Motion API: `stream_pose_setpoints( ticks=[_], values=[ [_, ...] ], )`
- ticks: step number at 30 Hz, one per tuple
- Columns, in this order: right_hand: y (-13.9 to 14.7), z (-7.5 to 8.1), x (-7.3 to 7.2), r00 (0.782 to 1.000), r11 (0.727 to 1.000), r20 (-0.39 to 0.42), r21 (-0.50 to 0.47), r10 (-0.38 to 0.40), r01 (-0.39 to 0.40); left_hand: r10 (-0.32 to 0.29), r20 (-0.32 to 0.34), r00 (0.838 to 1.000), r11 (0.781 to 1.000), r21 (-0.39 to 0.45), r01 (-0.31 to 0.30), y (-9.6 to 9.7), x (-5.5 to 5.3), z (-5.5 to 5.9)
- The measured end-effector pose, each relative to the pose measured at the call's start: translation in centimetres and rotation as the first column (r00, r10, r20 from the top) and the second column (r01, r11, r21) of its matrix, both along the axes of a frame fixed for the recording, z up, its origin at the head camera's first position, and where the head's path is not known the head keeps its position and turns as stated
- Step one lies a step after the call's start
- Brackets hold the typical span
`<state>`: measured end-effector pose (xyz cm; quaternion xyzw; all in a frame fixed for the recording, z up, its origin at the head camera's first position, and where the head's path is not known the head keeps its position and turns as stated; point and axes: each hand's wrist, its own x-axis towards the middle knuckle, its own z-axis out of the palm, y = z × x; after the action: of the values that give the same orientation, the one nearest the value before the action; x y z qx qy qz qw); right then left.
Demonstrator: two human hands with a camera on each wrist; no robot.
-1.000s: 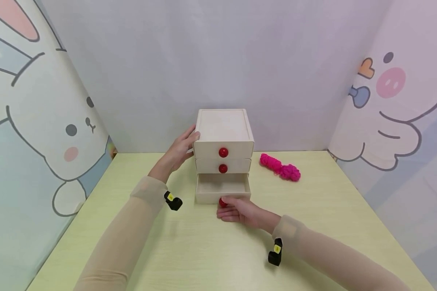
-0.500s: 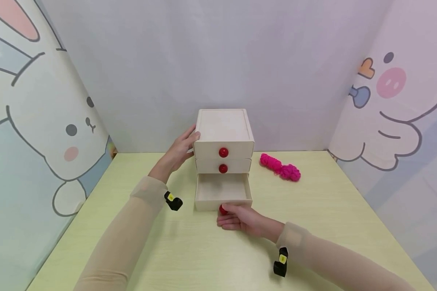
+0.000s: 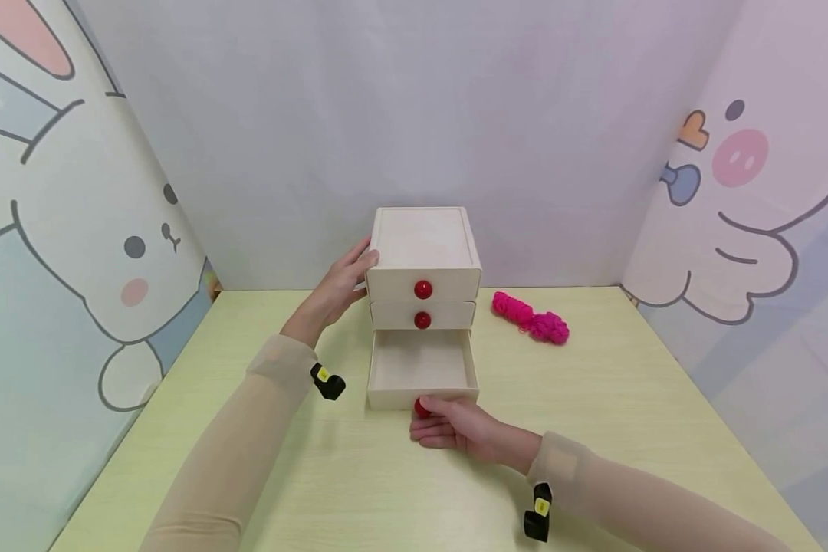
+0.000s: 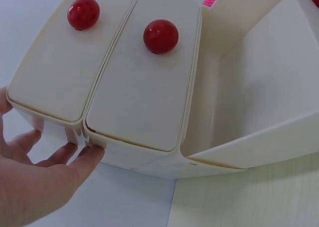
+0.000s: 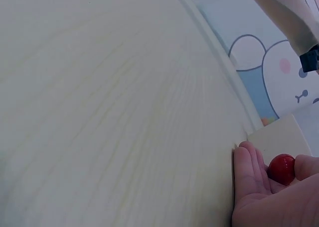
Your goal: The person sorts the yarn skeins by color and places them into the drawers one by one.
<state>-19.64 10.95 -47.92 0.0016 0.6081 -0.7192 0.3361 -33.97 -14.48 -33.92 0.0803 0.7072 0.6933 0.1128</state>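
Note:
A cream three-drawer cabinet (image 3: 424, 238) with round red knobs stands at the back of the table. Its bottom drawer (image 3: 424, 364) is pulled out, and nothing shows inside it. My right hand (image 3: 472, 431) pinches that drawer's red knob (image 5: 282, 169) between thumb and fingers. At the cabinet's left side, my left hand (image 3: 334, 295) rests with extended fingers (image 4: 89, 160) against the side wall and the thumb by the top edge. The top drawer (image 4: 57, 57) and the middle drawer (image 4: 144, 77) are closed.
A bright pink bundle of yarn (image 3: 531, 317) lies on the table to the right of the cabinet. Behind the table hangs a pale cloth backdrop (image 3: 414, 115), and cartoon-printed sheets (image 3: 110, 253) line both sides.
My right hand has drawn the bottom drawer further out toward me, more slowly in the latest half second. The left hand and the cabinet body stay where they were.

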Motion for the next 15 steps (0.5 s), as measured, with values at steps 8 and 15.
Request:
stream_pose_setpoints(
  ticks=[8, 15],
  values=[
    [-0.02, 0.02, 0.83, 1.000, 1.000, 0.010, 0.004, 0.011, -0.011, -0.004, -0.006, 1.000, 1.000, -0.004, 0.004, -0.15, -0.03, -0.15],
    [0.12, 0.09, 0.91, 1.000, 1.000, 0.020, 0.000, 0.024, -0.024, 0.000, -0.005, 1.000, 1.000, -0.013, 0.000, -0.10, 0.03, -0.09]
  ],
)
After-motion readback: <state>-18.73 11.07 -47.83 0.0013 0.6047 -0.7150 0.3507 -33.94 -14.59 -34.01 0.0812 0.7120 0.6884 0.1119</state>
